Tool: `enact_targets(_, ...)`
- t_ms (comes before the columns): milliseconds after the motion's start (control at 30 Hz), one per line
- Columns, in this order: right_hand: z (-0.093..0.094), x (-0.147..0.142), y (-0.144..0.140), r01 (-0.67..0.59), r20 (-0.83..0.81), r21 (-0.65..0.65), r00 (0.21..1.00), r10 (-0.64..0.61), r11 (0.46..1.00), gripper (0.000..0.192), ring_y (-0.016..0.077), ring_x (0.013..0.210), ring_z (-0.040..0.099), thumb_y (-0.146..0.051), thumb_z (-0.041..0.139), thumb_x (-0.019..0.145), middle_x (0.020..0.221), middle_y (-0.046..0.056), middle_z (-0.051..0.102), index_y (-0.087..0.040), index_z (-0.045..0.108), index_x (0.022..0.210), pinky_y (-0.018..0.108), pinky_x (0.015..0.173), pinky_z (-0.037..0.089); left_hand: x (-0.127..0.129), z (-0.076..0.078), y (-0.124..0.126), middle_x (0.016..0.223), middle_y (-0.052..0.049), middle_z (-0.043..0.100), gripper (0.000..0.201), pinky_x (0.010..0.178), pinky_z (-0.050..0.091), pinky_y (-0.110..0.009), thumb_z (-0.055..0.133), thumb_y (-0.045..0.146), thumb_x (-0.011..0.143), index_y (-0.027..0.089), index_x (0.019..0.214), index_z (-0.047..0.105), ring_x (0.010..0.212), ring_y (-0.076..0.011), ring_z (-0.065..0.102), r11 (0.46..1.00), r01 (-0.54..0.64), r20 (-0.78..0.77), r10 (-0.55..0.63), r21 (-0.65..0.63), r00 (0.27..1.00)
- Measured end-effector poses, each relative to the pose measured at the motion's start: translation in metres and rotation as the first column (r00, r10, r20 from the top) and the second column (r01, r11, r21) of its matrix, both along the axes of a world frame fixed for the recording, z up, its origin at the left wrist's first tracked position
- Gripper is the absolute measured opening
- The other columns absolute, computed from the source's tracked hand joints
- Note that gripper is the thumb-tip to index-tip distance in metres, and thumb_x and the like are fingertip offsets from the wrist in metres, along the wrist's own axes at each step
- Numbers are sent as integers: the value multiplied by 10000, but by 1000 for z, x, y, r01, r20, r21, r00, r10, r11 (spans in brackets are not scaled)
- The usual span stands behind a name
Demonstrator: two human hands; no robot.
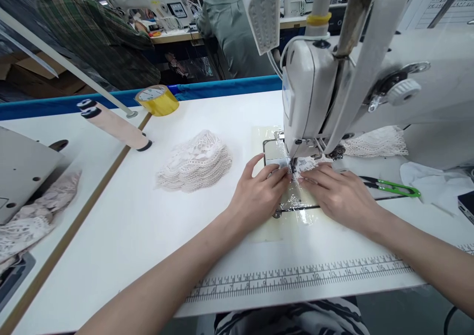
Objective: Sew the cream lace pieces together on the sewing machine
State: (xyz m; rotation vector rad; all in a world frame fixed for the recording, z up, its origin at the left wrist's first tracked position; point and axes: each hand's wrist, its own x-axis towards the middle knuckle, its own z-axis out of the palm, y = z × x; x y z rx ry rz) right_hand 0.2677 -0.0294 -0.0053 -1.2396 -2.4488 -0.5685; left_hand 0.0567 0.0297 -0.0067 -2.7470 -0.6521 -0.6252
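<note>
- Both hands, left hand (259, 191) and right hand (338, 191), lay flat, fingers extended, pressing small white lace piece (304, 166) under white sewing machine (333, 78) needle, frame centre-right.
- Heap of white lace pieces (194, 162) sat left of centre.
- Green-handled thread snips (394, 187) lay right.

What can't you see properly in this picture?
Head view:
- Needle: hidden behind the sewing machine head.
- Small lace piece: mostly covered by the left hand and right hand.
- Ruler numbers: too small.
- Dark object: cut off at the right edge.
- Person behind: head cut off at the top.
</note>
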Motion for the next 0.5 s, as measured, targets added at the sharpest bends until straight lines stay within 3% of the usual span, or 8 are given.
enact_targets(167,1,0,0,-13,-83,-33,996,10,999,277,195,891,618,-30,500,841,1023,48,709,-138,690,1009,340,742,461,1,1,0,1139,-51,677,297,1069,320,-510,476,109,883,167,1136,620,1099,-221,582,1000,-28,-11,28,5,1000)
enact_targets(500,-2,1,0,-16,-82,-43,997,13,999,268,207,907,613,-15,515,833,1047,53,703,-133,691,997,331,714,466,2,1,0,1131,-41,680,302,1068,310,-524,466,129,882,160,1138,624,1088,-228,584,999,-44,-2,44,-16,999)
